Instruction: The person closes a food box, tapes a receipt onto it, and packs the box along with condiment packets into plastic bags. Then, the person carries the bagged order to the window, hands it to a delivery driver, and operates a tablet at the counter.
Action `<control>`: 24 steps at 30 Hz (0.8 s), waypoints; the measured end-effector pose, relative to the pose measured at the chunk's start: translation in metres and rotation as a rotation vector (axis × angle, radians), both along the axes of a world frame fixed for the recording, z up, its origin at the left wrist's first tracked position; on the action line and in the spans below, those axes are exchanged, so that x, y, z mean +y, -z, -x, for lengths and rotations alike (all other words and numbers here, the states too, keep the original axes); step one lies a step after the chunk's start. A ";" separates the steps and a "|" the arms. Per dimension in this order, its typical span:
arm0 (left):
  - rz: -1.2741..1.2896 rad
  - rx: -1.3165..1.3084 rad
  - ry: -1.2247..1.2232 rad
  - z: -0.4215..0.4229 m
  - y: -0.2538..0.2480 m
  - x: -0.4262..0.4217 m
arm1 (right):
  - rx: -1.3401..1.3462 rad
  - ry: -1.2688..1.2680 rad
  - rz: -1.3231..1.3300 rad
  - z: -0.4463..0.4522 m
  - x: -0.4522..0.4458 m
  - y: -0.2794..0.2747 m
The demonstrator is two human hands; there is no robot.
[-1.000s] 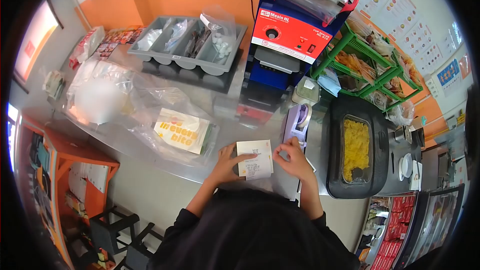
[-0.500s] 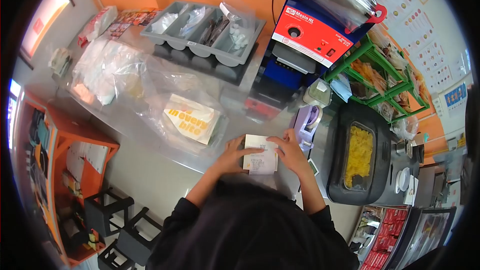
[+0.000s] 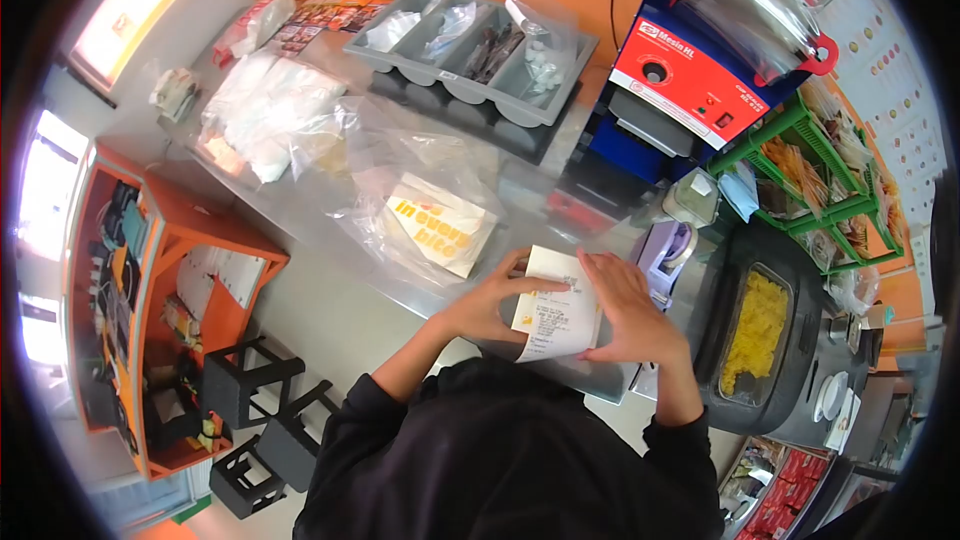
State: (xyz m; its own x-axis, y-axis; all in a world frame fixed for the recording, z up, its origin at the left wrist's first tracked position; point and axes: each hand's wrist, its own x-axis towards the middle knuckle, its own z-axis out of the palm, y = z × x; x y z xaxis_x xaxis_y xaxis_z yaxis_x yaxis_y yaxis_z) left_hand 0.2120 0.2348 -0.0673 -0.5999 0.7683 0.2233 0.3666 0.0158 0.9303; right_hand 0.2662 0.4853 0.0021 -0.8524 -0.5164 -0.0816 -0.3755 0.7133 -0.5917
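Note:
A printed receipt (image 3: 565,318) is held between my two hands above the counter's front edge. Behind it shows a cream paper piece with an orange mark at its left side; whether this is a small bag or a sheet, I cannot tell. My left hand (image 3: 492,302) grips the left edge, its index finger lying across the front. Around the right edge curves my right hand (image 3: 643,318), its thumb near the lower corner. Beyond my left hand, a paper bag (image 3: 440,225) with orange lettering lies inside clear plastic (image 3: 365,155) on the metal counter (image 3: 270,208).
A grey cutlery tray (image 3: 480,90) stands at the back, beside a red and blue cup sealer (image 3: 690,80). To the right are a purple tape dispenser (image 3: 664,258), a black cooker (image 3: 715,285) with yellow food and green racks (image 3: 800,145). Black stools (image 3: 245,375) stand lower left.
Both hands have raised the receipt towards me, and it now looks larger and tilted. My right hand has shifted from its top to its right edge. The view has turned left.

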 end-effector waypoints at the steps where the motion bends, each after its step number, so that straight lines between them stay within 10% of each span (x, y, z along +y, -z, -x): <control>1: 0.003 -0.001 -0.008 0.000 -0.013 -0.004 | 0.028 -0.059 -0.010 0.005 -0.005 -0.015; 11: 0.055 0.029 -0.310 -0.042 -0.139 -0.105 | 0.120 -0.195 0.142 0.040 -0.027 -0.127; 14: 0.073 0.246 -0.669 -0.033 -0.135 -0.154 | 0.091 -0.259 0.155 0.047 -0.038 -0.156; 16: 0.180 0.641 -1.401 0.005 -0.147 -0.141 | 0.084 -0.306 0.189 0.057 -0.057 -0.170; 20: 0.216 0.853 -1.376 0.078 -0.118 -0.160 | 0.027 -0.385 0.307 0.088 -0.115 -0.178; 24: 0.048 0.238 -0.757 0.102 -0.090 -0.214 | -0.068 -0.391 0.416 0.115 -0.198 -0.156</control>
